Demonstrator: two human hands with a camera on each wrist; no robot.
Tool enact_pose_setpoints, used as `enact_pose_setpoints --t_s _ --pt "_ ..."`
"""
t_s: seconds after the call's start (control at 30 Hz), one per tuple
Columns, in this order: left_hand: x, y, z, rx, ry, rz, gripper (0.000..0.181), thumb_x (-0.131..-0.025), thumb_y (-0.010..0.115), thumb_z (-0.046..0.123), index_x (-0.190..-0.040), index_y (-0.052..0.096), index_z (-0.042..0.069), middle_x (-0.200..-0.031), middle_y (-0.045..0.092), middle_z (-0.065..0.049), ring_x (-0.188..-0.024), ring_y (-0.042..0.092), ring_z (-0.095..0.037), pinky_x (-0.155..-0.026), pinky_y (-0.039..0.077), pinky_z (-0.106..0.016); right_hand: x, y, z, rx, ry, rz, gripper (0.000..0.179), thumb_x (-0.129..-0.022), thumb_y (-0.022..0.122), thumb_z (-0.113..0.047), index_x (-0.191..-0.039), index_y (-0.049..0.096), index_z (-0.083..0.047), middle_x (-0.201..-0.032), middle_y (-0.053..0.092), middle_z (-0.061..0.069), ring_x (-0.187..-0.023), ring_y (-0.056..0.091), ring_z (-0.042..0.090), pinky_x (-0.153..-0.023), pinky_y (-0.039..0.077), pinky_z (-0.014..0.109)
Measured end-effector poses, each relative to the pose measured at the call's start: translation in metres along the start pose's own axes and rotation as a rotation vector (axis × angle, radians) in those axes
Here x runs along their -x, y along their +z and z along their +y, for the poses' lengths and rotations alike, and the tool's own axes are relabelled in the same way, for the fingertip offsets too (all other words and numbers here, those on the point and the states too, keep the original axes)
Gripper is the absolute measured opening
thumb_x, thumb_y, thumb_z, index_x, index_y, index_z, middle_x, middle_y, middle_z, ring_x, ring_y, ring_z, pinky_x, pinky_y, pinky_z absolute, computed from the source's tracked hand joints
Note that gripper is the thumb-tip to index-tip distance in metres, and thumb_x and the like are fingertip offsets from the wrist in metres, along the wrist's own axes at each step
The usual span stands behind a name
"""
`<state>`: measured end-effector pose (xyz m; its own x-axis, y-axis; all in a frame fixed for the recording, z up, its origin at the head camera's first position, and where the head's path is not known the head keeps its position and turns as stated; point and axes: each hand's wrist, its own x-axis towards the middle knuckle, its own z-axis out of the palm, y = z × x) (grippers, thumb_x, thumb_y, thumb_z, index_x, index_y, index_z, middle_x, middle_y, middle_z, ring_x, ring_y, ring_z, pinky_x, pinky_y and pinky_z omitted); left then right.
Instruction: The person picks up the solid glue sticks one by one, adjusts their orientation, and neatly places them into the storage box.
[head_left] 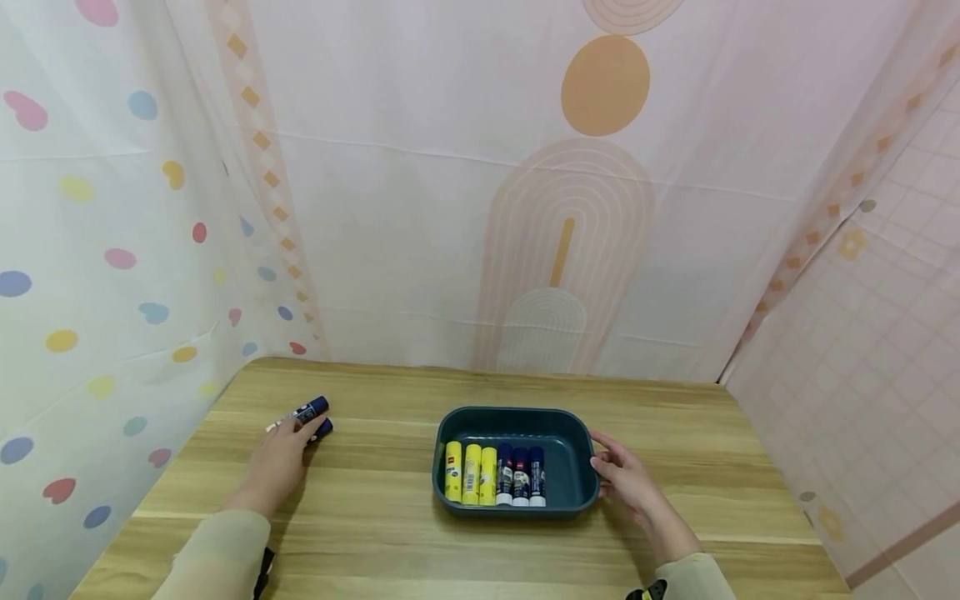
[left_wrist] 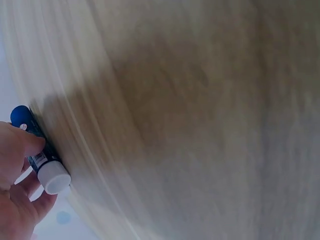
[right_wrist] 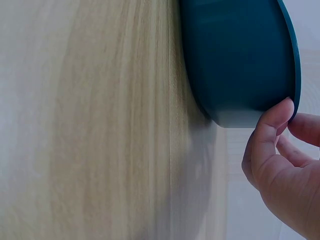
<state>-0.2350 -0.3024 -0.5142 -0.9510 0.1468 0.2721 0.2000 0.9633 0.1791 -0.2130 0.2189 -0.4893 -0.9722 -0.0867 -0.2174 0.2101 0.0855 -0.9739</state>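
Note:
At the table's left side my left hand pinches a dark blue glue stick with a white end; the thumb lies along its barrel. Two such sticks lie side by side there, the far one and the near one, partly hidden by the hand. My right hand grips the right end of a dark teal plastic bin, thumb and fingers at its rim. Three yellow glue sticks and three dark blue glue sticks stand in a row inside, toward the left.
The bin rests on a wood-grain table. Patterned cloth hangs behind the table and along both sides. Bare bin floor shows right of the row of sticks.

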Motion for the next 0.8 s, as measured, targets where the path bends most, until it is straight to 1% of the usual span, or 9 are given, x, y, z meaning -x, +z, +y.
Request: enact_pose_setpoints --t_s 0.13,0.23,0.43,0.5,0.6,0.67,0.73,0.8 --pt "0.000 -0.001 0.001 0.005 -0.013 -0.041 0.051 -0.089 0.053 -0.007 -0.137 0.048 0.010 -0.105 0.052 -0.026 -0.092 0.056 -0.043 -0.073 0.050 -0.054 0.002 -0.001 -0.001 0.002 0.005 -0.022 0.050 -0.097 0.048 -0.006 -0.145 0.032 -0.003 -0.094 0.044 0.001 -0.067 0.049 0.008 -0.058 0.045 0.023" --pt "0.000 -0.003 0.003 0.004 -0.022 -0.056 0.051 -0.090 0.051 -0.007 -0.138 0.046 0.009 -0.105 0.050 -0.027 -0.092 0.056 -0.043 -0.073 0.050 -0.053 0.002 -0.001 -0.002 -0.002 0.009 -0.021 0.050 -0.097 0.047 -0.006 -0.145 0.033 -0.003 -0.093 0.045 0.001 -0.067 0.050 0.008 -0.058 0.045 0.023" --pt "-0.002 -0.006 0.012 0.019 -0.024 -0.042 0.056 -0.088 0.053 -0.007 -0.140 0.044 0.009 -0.102 0.050 -0.027 -0.083 0.058 -0.037 -0.063 0.051 -0.045 0.001 0.000 -0.002 -0.001 0.012 -0.009 0.049 -0.097 0.047 -0.006 -0.145 0.033 -0.004 -0.094 0.044 0.001 -0.068 0.049 0.009 -0.058 0.045 0.023" --pt "-0.003 -0.008 0.016 0.032 -0.018 -0.023 0.059 -0.086 0.055 -0.007 -0.141 0.043 0.010 -0.103 0.050 -0.028 -0.085 0.058 -0.039 -0.062 0.051 -0.046 0.002 0.000 -0.003 -0.003 0.014 -0.009 0.049 -0.098 0.047 -0.006 -0.145 0.033 -0.004 -0.094 0.045 0.001 -0.068 0.049 0.009 -0.058 0.045 0.023" --pt "-0.004 -0.012 0.023 0.060 -0.008 0.002 0.064 -0.084 0.056 -0.009 -0.143 0.040 0.011 -0.107 0.048 -0.031 -0.094 0.056 -0.045 -0.068 0.051 -0.050 0.002 0.000 -0.003 -0.009 0.018 -0.009 0.049 -0.097 0.047 -0.006 -0.145 0.033 -0.004 -0.093 0.045 0.001 -0.068 0.049 0.008 -0.058 0.045 0.023" --pt "-0.005 -0.014 0.027 0.084 -0.008 0.011 0.068 -0.084 0.055 -0.010 -0.145 0.037 0.013 -0.110 0.047 -0.033 -0.097 0.054 -0.047 -0.072 0.051 -0.053 0.002 0.001 -0.003 -0.012 0.017 -0.008 0.049 -0.098 0.047 -0.005 -0.145 0.033 -0.004 -0.094 0.045 0.000 -0.067 0.049 0.008 -0.058 0.045 0.023" --pt "-0.006 -0.016 0.032 0.115 -0.014 0.004 0.071 -0.085 0.053 -0.009 -0.148 0.032 0.016 -0.112 0.046 -0.033 -0.098 0.054 -0.046 -0.070 0.050 -0.050 0.002 0.001 -0.003 -0.015 0.015 -0.004 0.049 -0.097 0.047 -0.005 -0.145 0.033 -0.004 -0.093 0.045 0.001 -0.067 0.049 0.008 -0.057 0.044 0.023" --pt "-0.007 -0.017 0.036 0.147 -0.022 -0.013 0.073 -0.087 0.051 -0.009 -0.150 0.028 0.020 -0.114 0.045 -0.033 -0.096 0.054 -0.045 -0.062 0.050 -0.043 0.002 0.001 -0.002 -0.016 0.013 0.000 0.049 -0.097 0.047 -0.005 -0.145 0.034 -0.004 -0.093 0.045 0.001 -0.067 0.049 0.009 -0.057 0.044 0.023"
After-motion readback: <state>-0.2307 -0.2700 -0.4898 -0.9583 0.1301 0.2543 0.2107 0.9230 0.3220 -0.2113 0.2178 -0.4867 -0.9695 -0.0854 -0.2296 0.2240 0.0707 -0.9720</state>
